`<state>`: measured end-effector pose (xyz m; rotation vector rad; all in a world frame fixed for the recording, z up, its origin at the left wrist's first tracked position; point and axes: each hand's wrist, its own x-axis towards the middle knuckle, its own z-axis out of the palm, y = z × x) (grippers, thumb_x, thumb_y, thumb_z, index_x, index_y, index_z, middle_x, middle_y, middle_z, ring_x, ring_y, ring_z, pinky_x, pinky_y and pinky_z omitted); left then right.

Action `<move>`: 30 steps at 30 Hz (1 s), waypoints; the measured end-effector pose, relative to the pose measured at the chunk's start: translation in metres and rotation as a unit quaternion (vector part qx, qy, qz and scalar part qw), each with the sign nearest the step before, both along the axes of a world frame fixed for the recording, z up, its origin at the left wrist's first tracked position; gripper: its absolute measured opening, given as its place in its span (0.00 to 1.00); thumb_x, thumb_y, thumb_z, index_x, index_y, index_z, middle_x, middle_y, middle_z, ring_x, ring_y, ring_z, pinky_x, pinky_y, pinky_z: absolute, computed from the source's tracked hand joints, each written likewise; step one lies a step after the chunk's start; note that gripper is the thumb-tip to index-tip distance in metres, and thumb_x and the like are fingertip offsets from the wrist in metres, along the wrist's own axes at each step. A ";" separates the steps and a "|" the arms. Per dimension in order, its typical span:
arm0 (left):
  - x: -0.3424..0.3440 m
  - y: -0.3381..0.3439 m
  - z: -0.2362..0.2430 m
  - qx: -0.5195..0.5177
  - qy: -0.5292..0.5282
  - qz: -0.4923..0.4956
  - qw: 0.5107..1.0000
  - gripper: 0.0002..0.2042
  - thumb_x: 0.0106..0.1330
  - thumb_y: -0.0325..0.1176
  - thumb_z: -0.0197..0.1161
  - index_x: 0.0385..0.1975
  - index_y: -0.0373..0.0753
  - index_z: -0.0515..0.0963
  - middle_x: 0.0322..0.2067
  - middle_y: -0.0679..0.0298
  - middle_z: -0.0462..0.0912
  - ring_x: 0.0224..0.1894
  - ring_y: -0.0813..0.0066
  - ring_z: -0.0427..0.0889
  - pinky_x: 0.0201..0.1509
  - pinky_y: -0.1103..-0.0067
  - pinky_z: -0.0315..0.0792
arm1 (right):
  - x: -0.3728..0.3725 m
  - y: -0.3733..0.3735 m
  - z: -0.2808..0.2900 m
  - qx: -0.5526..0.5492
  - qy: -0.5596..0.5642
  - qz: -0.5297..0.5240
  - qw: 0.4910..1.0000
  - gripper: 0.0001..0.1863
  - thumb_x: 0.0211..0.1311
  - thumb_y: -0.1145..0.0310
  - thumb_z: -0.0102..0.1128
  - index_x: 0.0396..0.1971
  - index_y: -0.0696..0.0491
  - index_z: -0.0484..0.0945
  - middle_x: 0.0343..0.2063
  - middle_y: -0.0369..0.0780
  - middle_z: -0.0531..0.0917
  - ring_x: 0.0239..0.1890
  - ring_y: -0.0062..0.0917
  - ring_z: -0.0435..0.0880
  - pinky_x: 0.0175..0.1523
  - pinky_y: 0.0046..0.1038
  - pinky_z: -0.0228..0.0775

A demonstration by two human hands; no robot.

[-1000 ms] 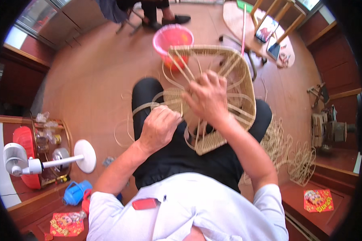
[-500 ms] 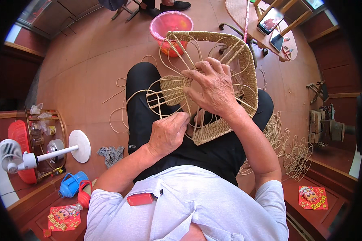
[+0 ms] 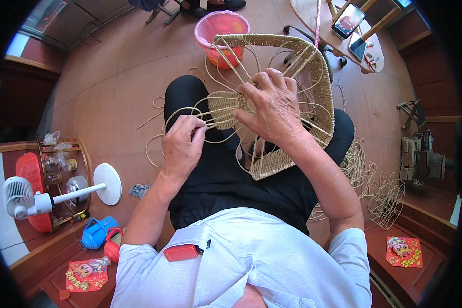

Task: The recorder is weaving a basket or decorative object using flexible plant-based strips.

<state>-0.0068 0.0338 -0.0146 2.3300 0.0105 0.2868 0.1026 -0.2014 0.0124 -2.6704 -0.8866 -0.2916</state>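
Note:
A half-made basket (image 3: 323,95) of straw-coloured twisted cord rests across my thighs, its woven rim running round the far, right and near sides. Cord spokes and loose loops stretch across its middle. On its left a tightly woven, fan-shaped section (image 3: 219,102) juts out over my left leg. My left hand (image 3: 182,146) pinches a cord at the outer ends of that section's spokes. With thumb and bent fingers, my right hand (image 3: 274,110) grips the basket near the spokes' meeting point, and its palm hides part of the weave.
A pink-lined red bucket (image 3: 222,31) stands beyond the basket. Loose cord (image 3: 382,203) lies heaped on the floor at right. Two phones, one of them this black phone (image 3: 348,21), lie on a wooden board. At left are a white fan (image 3: 23,197) and a blue jug (image 3: 97,233).
My left hand has moved left and away from me, from beside the basket's middle to the outer ends of the fan-shaped section. My right hand keeps its grip on the basket.

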 end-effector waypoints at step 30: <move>0.011 -0.012 -0.021 0.310 -0.133 -0.043 0.941 0.08 0.63 0.31 0.75 0.38 0.44 0.82 0.40 0.64 0.79 0.47 0.60 0.79 0.53 0.63 0.69 | 0.010 -0.004 -0.003 0.035 -0.012 0.010 0.999 0.25 0.55 0.48 0.79 0.50 0.42 0.89 0.53 0.38 0.83 0.68 0.36 0.75 0.69 0.46 0.64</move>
